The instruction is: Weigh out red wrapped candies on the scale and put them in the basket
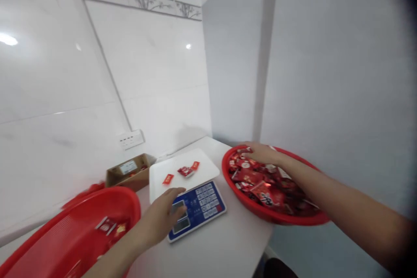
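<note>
A digital scale with a blue keypad panel (197, 209) and a white tray (203, 174) stands on the table; three small red packets (185, 171) lie on the tray. My left hand (166, 211) is over the left end of the panel, thumb and fingers apart, with nothing in it. At the right, a red basket (257, 212) holds a heap of red-wrapped packets (249, 177). My right hand (259, 153) reaches over the basket's back left rim onto the packets; its fingertips are partly hidden, and whether it holds one cannot be made out.
Another red basket (129, 197) with several packets is at the lower left. Behind it stands an open cardboard box (138, 178). The white table (224, 247) meets walls at the back and right; a socket plate (131, 139) is on the tiled wall.
</note>
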### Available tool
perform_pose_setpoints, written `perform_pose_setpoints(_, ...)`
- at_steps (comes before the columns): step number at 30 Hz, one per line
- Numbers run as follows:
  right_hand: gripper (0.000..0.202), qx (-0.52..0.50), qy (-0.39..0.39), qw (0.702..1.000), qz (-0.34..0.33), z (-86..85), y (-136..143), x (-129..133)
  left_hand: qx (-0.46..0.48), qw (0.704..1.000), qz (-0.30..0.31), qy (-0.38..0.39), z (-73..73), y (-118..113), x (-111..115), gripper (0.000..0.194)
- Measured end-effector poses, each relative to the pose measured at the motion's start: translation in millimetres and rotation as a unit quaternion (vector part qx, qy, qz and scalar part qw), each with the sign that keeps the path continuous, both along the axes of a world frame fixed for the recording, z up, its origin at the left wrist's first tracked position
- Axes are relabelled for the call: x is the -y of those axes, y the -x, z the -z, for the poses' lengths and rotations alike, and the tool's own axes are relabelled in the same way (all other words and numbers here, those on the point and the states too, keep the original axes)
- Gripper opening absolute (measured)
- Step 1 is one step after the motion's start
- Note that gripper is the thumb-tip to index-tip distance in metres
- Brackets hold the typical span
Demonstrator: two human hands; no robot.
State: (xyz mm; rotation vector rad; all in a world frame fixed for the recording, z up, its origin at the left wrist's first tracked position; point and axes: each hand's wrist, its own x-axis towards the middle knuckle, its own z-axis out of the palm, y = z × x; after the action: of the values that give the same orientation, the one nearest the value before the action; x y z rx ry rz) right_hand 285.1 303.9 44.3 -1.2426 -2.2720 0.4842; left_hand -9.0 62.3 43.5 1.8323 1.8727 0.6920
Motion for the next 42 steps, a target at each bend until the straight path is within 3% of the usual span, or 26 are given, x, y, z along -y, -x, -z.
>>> perform_pose_setpoints(3, 0.043, 0.048, 0.027, 0.998, 0.013, -3.5, -55.2, 3.8, 0.022, 0.999, 0.038, 0.031, -4.6, -15.7, -2.5, 0.041)
perform_pose_setpoints(6, 0.055, 0.073, 0.066, 0.995, 0.019, -2.2, -89.2, 15.4, 0.03, 0.996, 0.063, 0.05, -9.5, -35.9, -10.7, 0.04)
perform_pose_setpoints(12, 0.081, 0.137, 0.103, 0.985, 0.026, 11.9, -101.8, 42.0, 0.016, 0.992, 0.108, 0.058, -8.4, -65.7, -24.1, 0.038)
perform_pose_setpoints(15, 0.066, 0.136, 0.072, 0.985, 0.076, 10.0, -98.9, 44.5, 0.024, 0.99, 0.128, 0.054, -3.5, -68.3, -26.0, 0.039)
perform_pose_setpoints(18, 0.044, 0.023, 0.059, 0.993, 0.098, -4.7, -93.9, 45.1, 0.033, 0.991, 0.113, 0.066, -1.7, -67.7, -25.4, 0.038)
perform_pose_setpoints(21, 0.031, -0.131, 0.184, 0.974, 0.029, -20.1, -77.3, 54.2, 0.067, 0.989, 0.101, 0.083, -2.2, -70.3, -25.8, 0.038)
perform_pose_setpoints(24, 0.028, -0.191, 0.268, 0.942, -0.069, -24.2, -45.8, 72.7, 0.144, 0.981, 0.104, 0.081, -3.0, -80.2, -31.3, 0.044)
perform_pose_setpoints(28, 0.037, -0.164, 0.246, 0.947, -0.128, -15.9, 1.5, 100.8, 0.295, 0.95, 0.079, 0.073, -1.2, -97.6, -46.2, 0.051)
perform_pose_setpoints(32, 0.05, -0.133, 0.268, 0.936, -0.183, -9.2, 30.3, 119.9, 0.373, 0.926, 0.048, 0.033, 6.6, -103.1, -58.4, 0.024)
perform_pose_setpoints(36, 0.016, -0.109, 0.27, 0.937, -0.193, -6.8, 36.2, 127.8, 0.411, 0.911, -0.006, -0.007, 17.2, -97.9, -57.9, 0.019)
perform_pose_setpoints(40, 0.018, -0.047, 0.19, 0.965, -0.173, 1.8, 35.5, 129.6, 0.47, 0.88, 0.041, 0.055, 21.3, -93.3, -48.5, 0.027)
perform_pose_setpoints(42, 0.016, -0.053, 0.197, 0.964, -0.171, 7.0, 36.9, 128.8, 0.477, 0.873, 0.064, 0.074, 20.3, -89.8, -45.9, 0.03)
